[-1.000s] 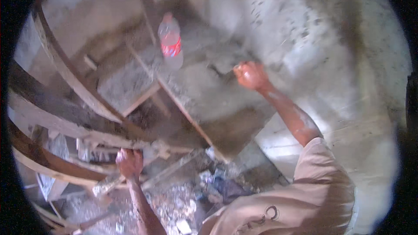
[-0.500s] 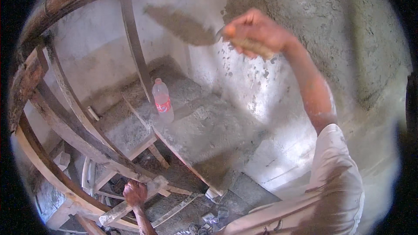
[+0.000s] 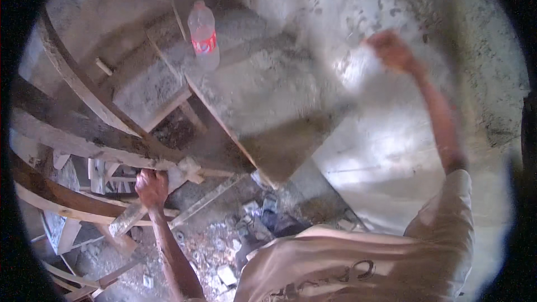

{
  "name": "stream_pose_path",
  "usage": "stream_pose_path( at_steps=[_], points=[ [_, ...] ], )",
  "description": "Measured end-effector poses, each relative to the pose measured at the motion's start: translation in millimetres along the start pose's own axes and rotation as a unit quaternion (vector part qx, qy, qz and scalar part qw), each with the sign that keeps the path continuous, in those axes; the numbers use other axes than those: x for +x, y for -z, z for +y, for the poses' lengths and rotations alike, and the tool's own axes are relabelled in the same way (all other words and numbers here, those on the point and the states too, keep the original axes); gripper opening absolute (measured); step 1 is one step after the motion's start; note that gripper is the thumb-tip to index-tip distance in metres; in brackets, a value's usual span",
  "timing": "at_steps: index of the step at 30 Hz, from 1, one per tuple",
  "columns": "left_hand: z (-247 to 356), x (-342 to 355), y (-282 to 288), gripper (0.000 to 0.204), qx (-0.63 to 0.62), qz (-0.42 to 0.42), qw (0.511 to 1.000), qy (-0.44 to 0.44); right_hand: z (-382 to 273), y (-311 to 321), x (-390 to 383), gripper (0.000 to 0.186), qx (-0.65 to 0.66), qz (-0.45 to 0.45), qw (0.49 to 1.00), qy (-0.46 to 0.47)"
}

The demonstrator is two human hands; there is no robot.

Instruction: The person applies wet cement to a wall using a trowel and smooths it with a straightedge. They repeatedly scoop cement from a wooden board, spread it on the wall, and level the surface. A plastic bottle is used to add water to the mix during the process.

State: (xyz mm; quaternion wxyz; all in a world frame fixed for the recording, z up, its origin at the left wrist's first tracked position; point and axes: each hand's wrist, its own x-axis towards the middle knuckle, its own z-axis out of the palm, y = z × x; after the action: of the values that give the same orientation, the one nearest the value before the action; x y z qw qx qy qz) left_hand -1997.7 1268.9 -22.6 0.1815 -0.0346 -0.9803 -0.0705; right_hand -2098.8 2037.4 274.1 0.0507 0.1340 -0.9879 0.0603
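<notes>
The left hand (image 3: 151, 189) is curled in a fist over a short wooden board (image 3: 127, 221), pressing its fingers around it. The board lies slantwise under the grip: one end sticks out below and to the left of the fist, the other runs up to the right, toward a curved timber (image 3: 89, 144). That timber passes just above the knuckles, and a second curved timber (image 3: 61, 204) passes lower down, near the wrist.

The right hand (image 3: 390, 51) is raised at the end of an outstretched arm, in front of the rough grey wall (image 3: 447, 67). It is blurred, so I cannot tell whether its fingers are spread or pressed together, or what they may be pinching; nor can I tell whether it touches the wall.

Between the two hands lies a grey slab (image 3: 268, 86) with a wooden strip (image 3: 226, 128) along its left edge. A clear bottle (image 3: 203, 33) with a red label stands upright on the slab's far part, well apart from both hands. Rubble (image 3: 215, 251) covers the floor below the board.
</notes>
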Motion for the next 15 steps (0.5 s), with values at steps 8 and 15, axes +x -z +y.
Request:
stream_pose_path(
  at_steps=[8, 15],
  points=[
    [-27, -20, 12, 0.043, 0.046, 0.041, 0.998, -0.003, -91, -282, 17, 0.037, -0.027, -0.065, 0.997, 0.005],
    [-21, -17, 15, 0.043, 0.018, 0.052, 0.998, -0.024, -142, -236, 60, 0.038, -0.024, 0.024, 0.992, -0.118]
  ],
)
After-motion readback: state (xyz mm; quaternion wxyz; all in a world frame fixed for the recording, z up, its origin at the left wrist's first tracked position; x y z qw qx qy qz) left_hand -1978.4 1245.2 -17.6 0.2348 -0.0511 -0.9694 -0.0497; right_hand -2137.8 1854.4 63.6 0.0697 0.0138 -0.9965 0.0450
